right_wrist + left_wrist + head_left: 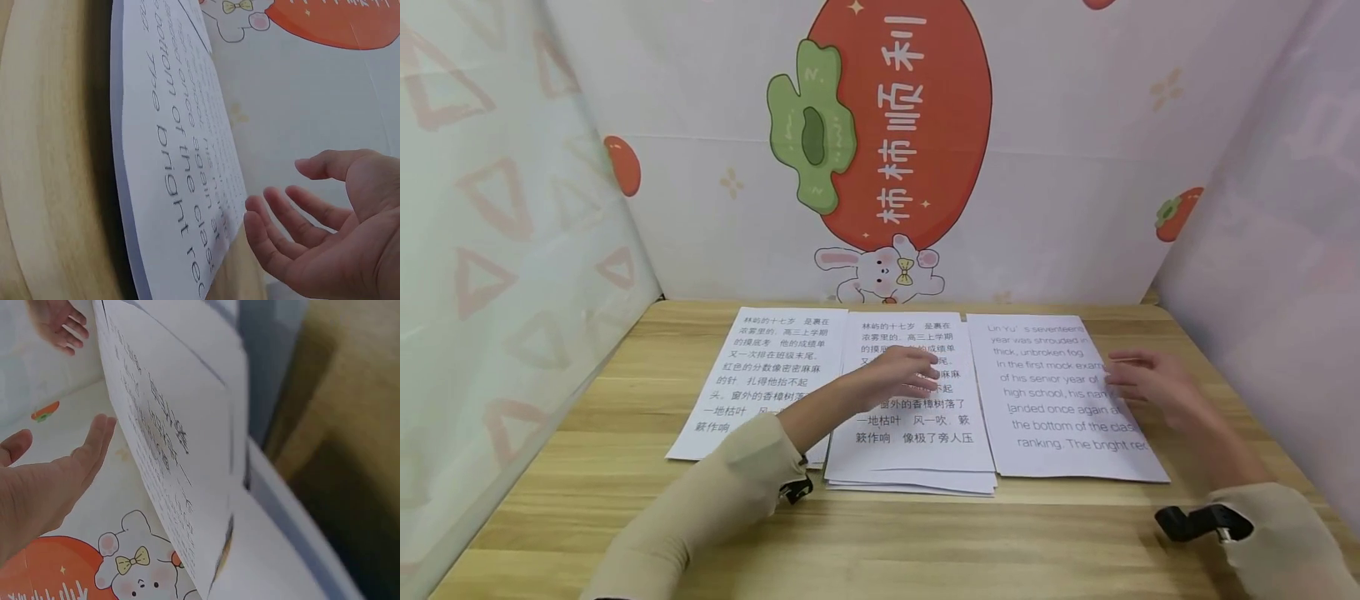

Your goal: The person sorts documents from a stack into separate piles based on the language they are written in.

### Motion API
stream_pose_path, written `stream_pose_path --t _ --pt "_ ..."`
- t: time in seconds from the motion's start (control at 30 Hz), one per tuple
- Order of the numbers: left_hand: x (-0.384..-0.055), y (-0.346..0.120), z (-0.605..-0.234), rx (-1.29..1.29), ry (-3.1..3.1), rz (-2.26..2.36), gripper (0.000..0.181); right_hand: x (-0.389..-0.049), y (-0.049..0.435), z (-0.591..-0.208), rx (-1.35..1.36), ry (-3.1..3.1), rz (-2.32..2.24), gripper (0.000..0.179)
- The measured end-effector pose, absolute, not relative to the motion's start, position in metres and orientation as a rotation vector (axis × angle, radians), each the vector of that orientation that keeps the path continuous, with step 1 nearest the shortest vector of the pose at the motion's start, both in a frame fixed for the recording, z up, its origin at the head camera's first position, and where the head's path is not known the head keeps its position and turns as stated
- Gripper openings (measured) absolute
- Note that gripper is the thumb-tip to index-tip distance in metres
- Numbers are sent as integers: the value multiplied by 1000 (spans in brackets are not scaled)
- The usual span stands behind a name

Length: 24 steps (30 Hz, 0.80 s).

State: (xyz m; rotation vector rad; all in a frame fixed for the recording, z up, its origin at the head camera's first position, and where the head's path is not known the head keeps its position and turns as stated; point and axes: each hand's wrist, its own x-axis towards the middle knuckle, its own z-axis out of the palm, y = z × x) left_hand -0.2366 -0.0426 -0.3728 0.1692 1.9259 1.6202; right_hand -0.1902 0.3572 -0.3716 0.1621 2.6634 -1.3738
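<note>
The left grip [891, 379] was released, fingers loosely extended and holding nothing over the middle stack [917, 458] at the frame's centre; the right grip [1153, 387] was likewise relaxed and empty at the outer edge of the English-printed stack [1037, 458], right of centre, though whether its fingertips touched paper could not be told. Nearest, along the bottom of the frame, lay the wooden surface [880, 550]. Above it, the middle stack's lower sheets stuck out unevenly, so handling them well probably called for light pressure along opposite edges, keeping the sheets square and uncreased, without nudging the neighbouring piles. The left stack [700, 442], left of centre, was partly hidden by the left sleeve [722, 483]. Farthest, the upper frame showed a backdrop [1075, 125] printed with a red fruit [951, 150] and a rabbit [872, 275].
</note>
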Motion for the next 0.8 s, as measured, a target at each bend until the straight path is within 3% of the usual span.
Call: stream_pose_path --t 0.2,0.8 --pt "-233 -68 -373 161 2042 1583 43 -194 323 -371 -14 2549 -1485 55" --pt "-237 -126 -382 -22 2126 1648 47 -210 249 -384 -3 2215 -1669 48"
